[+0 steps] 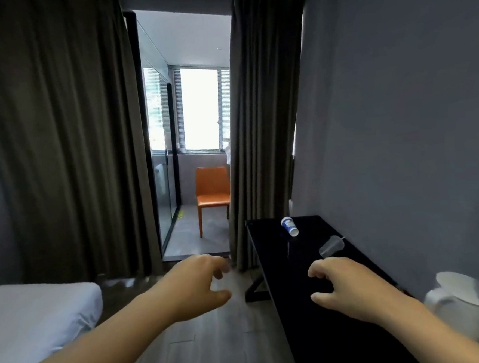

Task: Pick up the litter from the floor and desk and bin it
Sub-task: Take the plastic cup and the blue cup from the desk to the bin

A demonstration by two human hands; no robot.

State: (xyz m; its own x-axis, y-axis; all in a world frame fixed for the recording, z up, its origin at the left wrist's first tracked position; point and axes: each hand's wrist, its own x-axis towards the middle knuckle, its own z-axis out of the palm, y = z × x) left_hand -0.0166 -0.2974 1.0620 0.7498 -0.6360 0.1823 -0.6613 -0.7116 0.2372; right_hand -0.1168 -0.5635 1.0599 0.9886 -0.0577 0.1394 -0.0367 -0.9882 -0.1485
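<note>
A white and blue paper cup point(289, 226) lies on its side near the far end of the black desk point(319, 320). Closer to me on the desk lies a clear plastic cup point(330, 246), also tipped over. My right hand point(343, 284) hovers over the desk just short of the clear cup, fingers apart and empty. My left hand point(197, 286) is stretched out over the wooden floor, left of the desk, fingers loosely spread and holding nothing. No bin is in view.
A white kettle point(465, 304) stands on the desk's near right end by the wall. A bed point(35, 317) with white sheets fills the lower left. Dark curtains point(59, 137) flank a doorway to a tiled area with an orange chair point(213, 194).
</note>
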